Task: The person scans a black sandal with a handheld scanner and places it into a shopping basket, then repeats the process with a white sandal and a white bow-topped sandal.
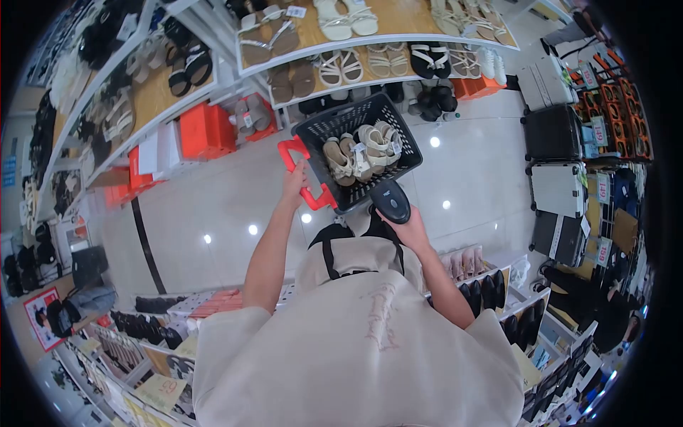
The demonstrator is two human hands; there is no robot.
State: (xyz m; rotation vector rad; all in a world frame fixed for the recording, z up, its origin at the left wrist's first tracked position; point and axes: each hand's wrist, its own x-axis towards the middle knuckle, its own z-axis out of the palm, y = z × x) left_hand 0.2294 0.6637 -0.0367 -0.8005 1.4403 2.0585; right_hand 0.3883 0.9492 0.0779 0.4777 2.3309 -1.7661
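Observation:
My left hand point(295, 185) is closed around the red handle point(316, 199) of a black shopping basket point(334, 117). Inside the basket lie several beige and white strappy sandals point(361, 164), with small white tags on some of them. My right hand point(409, 228) grips a dark handheld barcode scanner point(391, 201), whose rounded head overlaps the basket's near right edge from this view. Part of my right hand's fingers is hidden behind the scanner.
Sandal shelves point(377, 39) stand just beyond the basket. Orange shoeboxes point(206, 132) line the floor at left. Suitcases point(551, 134) stand at right. Racks of dark shoes point(491, 292) are close by my sides. A person in dark clothes point(594, 306) is at lower right.

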